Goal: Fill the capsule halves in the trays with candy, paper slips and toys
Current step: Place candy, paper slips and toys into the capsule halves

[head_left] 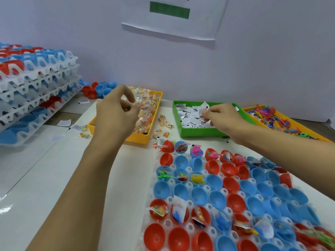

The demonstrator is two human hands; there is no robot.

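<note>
over the green bin (199, 132), right fingers (205, 113) pinch paper slips (204, 108) (white).

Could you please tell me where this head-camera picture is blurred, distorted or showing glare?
Head view: the wide lens bows the stacked trays at the left edge; the capsule tray smears into blur toward the lower right corner; the left hand over the candy bin is slightly motion-blurred; soft glare sits on the table at far left.

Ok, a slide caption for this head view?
Left hand picks candy from yellow bin, right hand pinches paper slips.
</note>
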